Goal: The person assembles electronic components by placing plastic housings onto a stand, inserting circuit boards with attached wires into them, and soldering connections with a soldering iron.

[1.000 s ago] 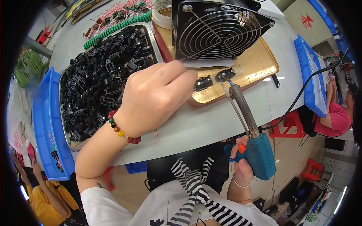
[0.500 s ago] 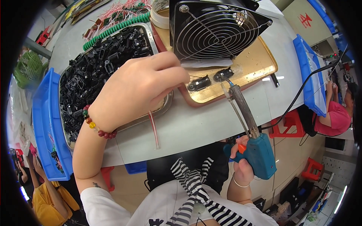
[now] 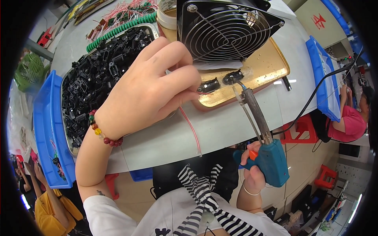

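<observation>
My left hand [image 3: 153,86] is closed in a pinch at the left end of a small black plastic housing [image 3: 209,85]. From under this hand a thin red-and-white wire [image 3: 190,128] trails over the table edge; the fingers hide its upper end. A second black housing [image 3: 233,77] lies just to the right on the gold-coloured board [image 3: 271,69]. My right hand [image 3: 255,177] grips a teal soldering gun [image 3: 272,162] with a red trigger, thumb and fingers wrapped about the handle. Its hot tip and solder guide tube reach up to the second housing.
A black fan [image 3: 228,37] with a wire guard stands at the back of the board, beside a tape roll [image 3: 168,15]. Left of it, a metal tray holds many black housings [image 3: 106,67]. Blue bins [image 3: 51,129] flank the table; a black cable [image 3: 315,94] runs at right.
My left hand has shifted slightly right and nearer, and its fingers have curled more. The wire's free end has swung right. The soldering gun has barely moved.
</observation>
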`<act>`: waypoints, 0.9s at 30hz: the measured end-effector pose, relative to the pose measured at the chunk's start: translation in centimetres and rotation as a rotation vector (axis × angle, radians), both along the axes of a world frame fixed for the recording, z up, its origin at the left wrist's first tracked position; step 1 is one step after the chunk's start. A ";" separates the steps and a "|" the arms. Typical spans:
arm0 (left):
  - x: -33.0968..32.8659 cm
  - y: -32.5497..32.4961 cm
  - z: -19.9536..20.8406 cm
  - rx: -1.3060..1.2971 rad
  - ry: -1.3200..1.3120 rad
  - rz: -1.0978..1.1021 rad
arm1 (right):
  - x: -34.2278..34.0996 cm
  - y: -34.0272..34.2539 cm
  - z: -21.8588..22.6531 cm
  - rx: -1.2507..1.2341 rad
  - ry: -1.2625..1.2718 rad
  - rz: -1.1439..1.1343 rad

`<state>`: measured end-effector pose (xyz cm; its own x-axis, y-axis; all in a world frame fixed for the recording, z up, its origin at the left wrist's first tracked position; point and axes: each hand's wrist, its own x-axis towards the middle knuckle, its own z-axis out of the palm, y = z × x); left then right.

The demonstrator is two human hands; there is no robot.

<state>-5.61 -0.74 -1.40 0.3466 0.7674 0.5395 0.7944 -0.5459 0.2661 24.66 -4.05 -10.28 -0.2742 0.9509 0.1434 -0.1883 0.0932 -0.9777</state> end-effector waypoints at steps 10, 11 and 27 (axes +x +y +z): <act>0.3 -0.4 -0.1 0.120 0.132 0.076 | 0.2 0.1 0.1 -0.057 0.030 -0.031; 0.3 -0.4 -0.1 0.133 0.159 0.097 | 0.2 0.1 0.0 -0.057 0.030 -0.030; -0.2 0.4 -1.5 0.079 0.105 0.070 | 0.1 0.0 0.3 -0.077 0.031 -0.018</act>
<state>-5.78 -0.38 -2.92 0.3512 0.7484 0.5626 0.8528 -0.5038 0.1379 24.77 -4.07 -10.01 -0.2536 0.9642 0.0778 -0.2174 0.0215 -0.9758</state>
